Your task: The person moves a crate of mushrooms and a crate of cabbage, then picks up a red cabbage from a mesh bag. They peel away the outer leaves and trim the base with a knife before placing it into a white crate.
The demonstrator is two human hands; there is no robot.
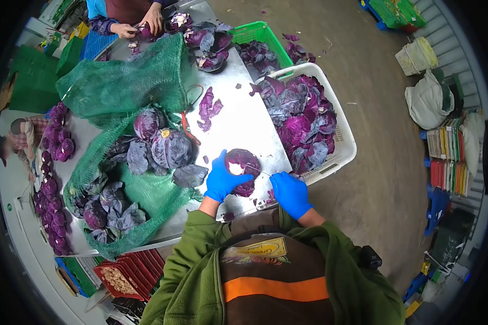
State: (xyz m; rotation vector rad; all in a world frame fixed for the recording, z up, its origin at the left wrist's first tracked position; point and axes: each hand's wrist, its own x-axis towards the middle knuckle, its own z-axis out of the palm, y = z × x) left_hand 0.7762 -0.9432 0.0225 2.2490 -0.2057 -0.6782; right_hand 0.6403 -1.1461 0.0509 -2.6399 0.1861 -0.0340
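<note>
A red cabbage (pixel 243 160) with a pale cut stem end sits on the metal table (pixel 238 116) in front of me. My left hand (pixel 225 179), in a blue glove, grips it from the left, thumb lying across it. In my gloved right hand (pixel 290 195) is a knife (pixel 257 169), its thin blade pointing left over the cabbage's stem end. Much of its handle is hidden in the fist. Left of the cabbage lies a loose outer leaf (pixel 190 176). Whole cabbages (pixel 171 148) rest on an open green net bag (pixel 162 189).
Right of the table, a white basket (pixel 346 142) is heaped with purple leaves, and a green crate (pixel 282 51) holds more. Across the table another person's hands (pixel 153 20) work on a cabbage. Purple cabbages (pixel 50 187) line the left edge. Leaf scraps (pixel 207 108) lie mid-table.
</note>
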